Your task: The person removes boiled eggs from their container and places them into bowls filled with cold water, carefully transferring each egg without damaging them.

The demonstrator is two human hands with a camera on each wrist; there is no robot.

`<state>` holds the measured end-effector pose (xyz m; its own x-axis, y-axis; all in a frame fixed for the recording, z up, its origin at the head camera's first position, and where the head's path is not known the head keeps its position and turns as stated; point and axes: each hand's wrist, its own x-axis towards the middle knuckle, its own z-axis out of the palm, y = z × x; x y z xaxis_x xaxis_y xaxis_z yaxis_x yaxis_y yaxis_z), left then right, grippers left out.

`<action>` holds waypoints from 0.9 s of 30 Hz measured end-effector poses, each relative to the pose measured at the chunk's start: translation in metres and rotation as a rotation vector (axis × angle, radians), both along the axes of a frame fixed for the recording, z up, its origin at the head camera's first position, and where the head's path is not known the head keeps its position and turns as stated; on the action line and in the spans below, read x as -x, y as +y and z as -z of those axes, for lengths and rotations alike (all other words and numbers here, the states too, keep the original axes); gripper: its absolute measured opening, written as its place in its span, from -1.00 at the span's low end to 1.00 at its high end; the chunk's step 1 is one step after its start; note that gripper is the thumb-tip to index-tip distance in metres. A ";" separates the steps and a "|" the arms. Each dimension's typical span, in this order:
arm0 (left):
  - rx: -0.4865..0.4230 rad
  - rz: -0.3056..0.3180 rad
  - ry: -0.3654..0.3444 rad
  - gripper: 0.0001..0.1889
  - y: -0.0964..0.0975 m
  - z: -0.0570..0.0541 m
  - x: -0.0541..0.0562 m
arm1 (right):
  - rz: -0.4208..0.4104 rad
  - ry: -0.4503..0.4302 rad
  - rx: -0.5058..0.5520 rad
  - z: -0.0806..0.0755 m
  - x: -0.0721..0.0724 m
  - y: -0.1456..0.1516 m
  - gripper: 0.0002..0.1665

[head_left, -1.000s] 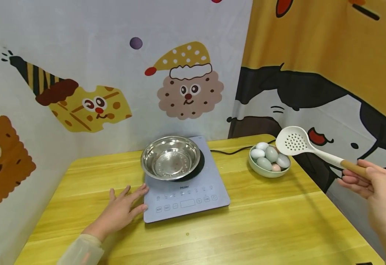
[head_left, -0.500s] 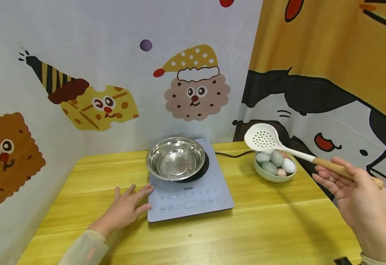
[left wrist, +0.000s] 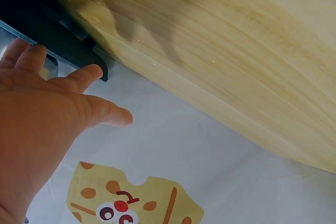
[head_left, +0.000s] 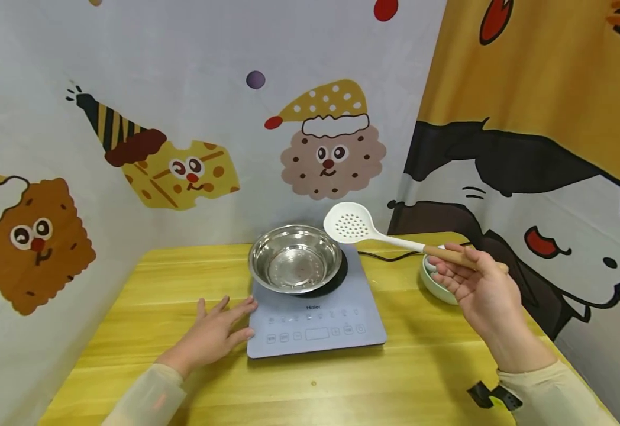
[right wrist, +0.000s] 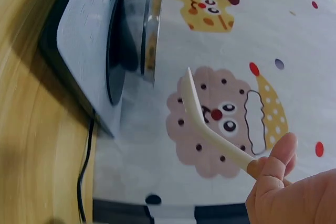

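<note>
My right hand [head_left: 483,293] holds a white slotted skimmer [head_left: 348,223] by its wooden handle, between thumb and fingers. The skimmer's perforated head is up in the air, near the right rim of a stainless steel basin [head_left: 264,269]. That basin sits on a pale grey-blue induction cooker [head_left: 336,346]. My left hand [head_left: 209,337] has its fingers spread, with fingertips against the cooker's left edge. In the right wrist view the skimmer [right wrist: 212,135] appears side-on, apart from the basin [right wrist: 137,17].
A light green bowl [head_left: 439,291] of eggs stands right of the cooker, partly hidden behind my right hand. A black cord [head_left: 390,258] runs from the cooker behind the bowl. Printed cloth walls [head_left: 193,100] surround the yellow wooden table [head_left: 342,396] at the back and sides.
My right hand has carried the skimmer leftward, from above the egg bowl to beside the basin. The left hand stays at the cooker's edge. The head view has shifted slightly left.
</note>
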<state>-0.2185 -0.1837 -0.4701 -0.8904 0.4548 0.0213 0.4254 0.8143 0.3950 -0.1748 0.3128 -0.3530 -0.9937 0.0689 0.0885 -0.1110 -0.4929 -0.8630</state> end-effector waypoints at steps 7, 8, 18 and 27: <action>-0.002 0.005 -0.001 -0.34 0.001 0.001 0.002 | 0.001 -0.074 -0.015 0.006 0.012 -0.020 -0.63; -0.005 0.005 -0.002 -0.34 0.001 0.000 0.002 | 0.001 -0.080 -0.014 0.007 0.015 -0.022 -0.63; -0.007 0.003 -0.016 -0.35 0.002 0.001 0.001 | 0.040 -0.148 0.077 0.018 0.026 -0.035 -0.61; -0.006 -0.005 -0.016 -0.35 0.001 -0.001 -0.001 | 0.131 -0.185 0.158 0.024 0.031 -0.030 -0.65</action>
